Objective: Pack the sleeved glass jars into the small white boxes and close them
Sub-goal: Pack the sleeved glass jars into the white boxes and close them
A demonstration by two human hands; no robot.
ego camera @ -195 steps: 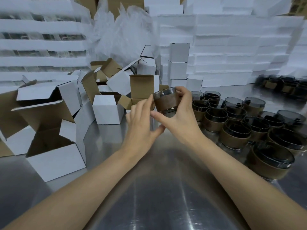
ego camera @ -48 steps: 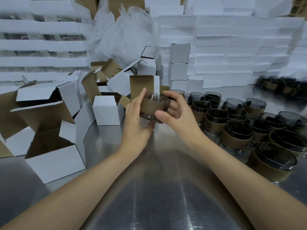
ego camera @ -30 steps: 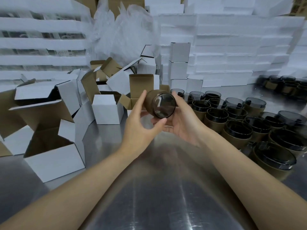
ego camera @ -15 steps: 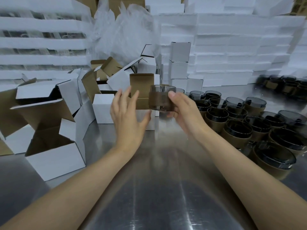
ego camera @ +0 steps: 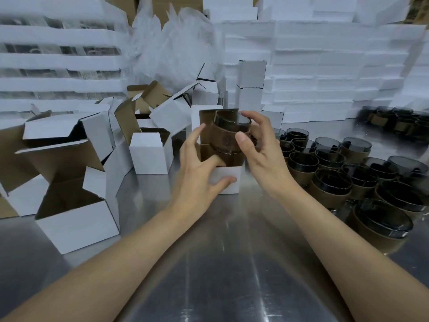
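On our counter, nearest: left hand pinching the front wall of an open small white box. Over its mouth: sleeved jar, slightly tilted, gripped by our right hand. Step, we judge: insertion. Next calls for squaring the jar, lowering it, then folding the lid flap behind.
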